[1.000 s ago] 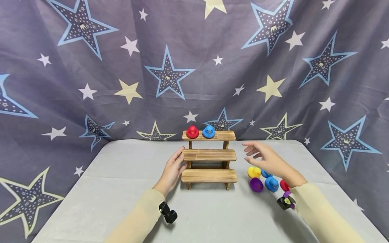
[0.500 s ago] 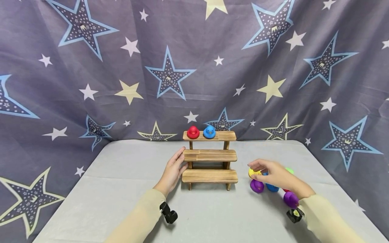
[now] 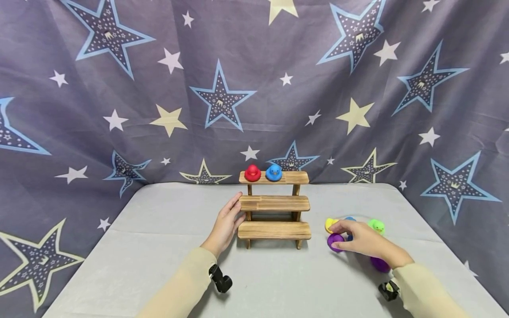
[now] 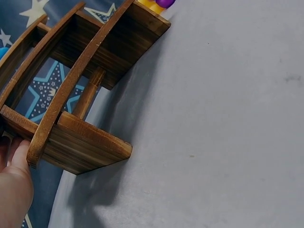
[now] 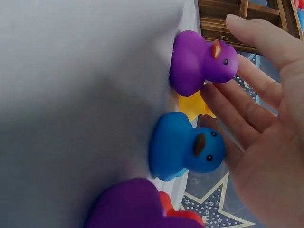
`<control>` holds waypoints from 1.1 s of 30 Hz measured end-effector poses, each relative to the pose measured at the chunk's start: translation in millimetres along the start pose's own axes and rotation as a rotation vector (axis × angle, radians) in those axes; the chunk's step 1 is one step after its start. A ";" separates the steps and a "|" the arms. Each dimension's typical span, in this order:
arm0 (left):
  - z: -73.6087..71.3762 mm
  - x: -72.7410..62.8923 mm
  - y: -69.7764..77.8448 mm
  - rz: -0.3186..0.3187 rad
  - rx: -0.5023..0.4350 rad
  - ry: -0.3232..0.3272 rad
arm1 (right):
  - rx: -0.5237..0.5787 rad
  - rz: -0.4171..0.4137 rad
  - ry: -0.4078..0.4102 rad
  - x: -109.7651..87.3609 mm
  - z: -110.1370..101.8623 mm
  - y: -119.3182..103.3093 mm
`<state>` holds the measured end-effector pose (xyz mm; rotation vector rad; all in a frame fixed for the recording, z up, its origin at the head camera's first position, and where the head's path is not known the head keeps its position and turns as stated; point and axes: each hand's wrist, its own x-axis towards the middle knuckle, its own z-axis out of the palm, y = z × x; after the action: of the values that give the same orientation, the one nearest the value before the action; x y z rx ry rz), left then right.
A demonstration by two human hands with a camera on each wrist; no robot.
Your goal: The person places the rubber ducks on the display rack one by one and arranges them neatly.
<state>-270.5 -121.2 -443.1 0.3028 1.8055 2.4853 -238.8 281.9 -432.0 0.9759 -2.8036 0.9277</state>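
In the head view, my left hand [image 3: 224, 227] rests against the left side of a three-tier wooden shelf stand [image 3: 274, 229], its fingers reaching along the end of the middle board. A red rubber duck [image 3: 252, 173] and a blue rubber duck [image 3: 274, 172] sit side by side on the top board. Over at the right, my right hand [image 3: 359, 238] is spread about a purple rubber duck [image 3: 334, 241] standing on the table. The right wrist view shows fingertips behind that purple duck [image 5: 190, 64], with the thumb apart from it.
Around the right hand stand a yellow duck [image 3: 329, 224], a green duck [image 3: 376, 226], another purple duck [image 3: 379, 265] and a blue duck [image 5: 173, 147]. A red duck [image 5: 183, 213] is partly hidden. A starry curtain [image 3: 254, 79] hangs behind the grey table [image 3: 171, 212].
My right hand has come down from above the ducks, passing over the yellow one, to the purple duck. The left hand and the shelf stand stay where they were.
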 end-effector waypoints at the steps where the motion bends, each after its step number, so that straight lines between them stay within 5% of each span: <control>1: 0.0 -0.1 0.2 0.001 0.000 -0.001 | -0.007 0.000 0.001 -0.3 0.0 0.2; 33: 0.4 -1.3 -0.2 0.011 0.006 -0.007 | -0.176 0.029 -0.001 -4.7 9.6 3.1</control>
<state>-269.2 -120.9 -443.3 0.3223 1.8142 2.4827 -235.3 281.2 -442.6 0.9142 -2.8481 0.6683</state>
